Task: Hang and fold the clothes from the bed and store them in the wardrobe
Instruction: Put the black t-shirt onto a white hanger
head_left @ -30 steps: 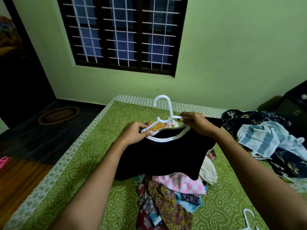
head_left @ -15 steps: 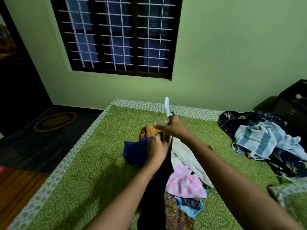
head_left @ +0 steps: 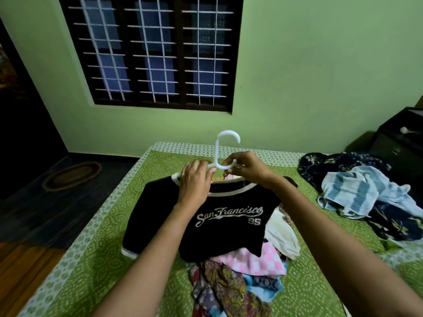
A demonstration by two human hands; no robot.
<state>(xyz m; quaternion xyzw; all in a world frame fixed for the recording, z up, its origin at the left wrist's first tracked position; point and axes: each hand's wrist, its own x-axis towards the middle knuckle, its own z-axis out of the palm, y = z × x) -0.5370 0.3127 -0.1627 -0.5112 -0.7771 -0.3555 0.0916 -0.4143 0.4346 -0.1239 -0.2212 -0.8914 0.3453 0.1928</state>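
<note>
"San Francisco" and "95" on the black T-shirt (head_left: 231, 216)

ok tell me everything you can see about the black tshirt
The black t-shirt looks like soft knit fabric, with white ribbed trim at the neckline and one visible sleeve cuff, and a whitish script print, San Francisco 95, on the chest. It hangs front-on from a white hanger above the green bed. The left hand holds its collar; the right hand pinches the hanger below the hook. Its hem overlaps the clothes pile; contact is unclear.
</note>
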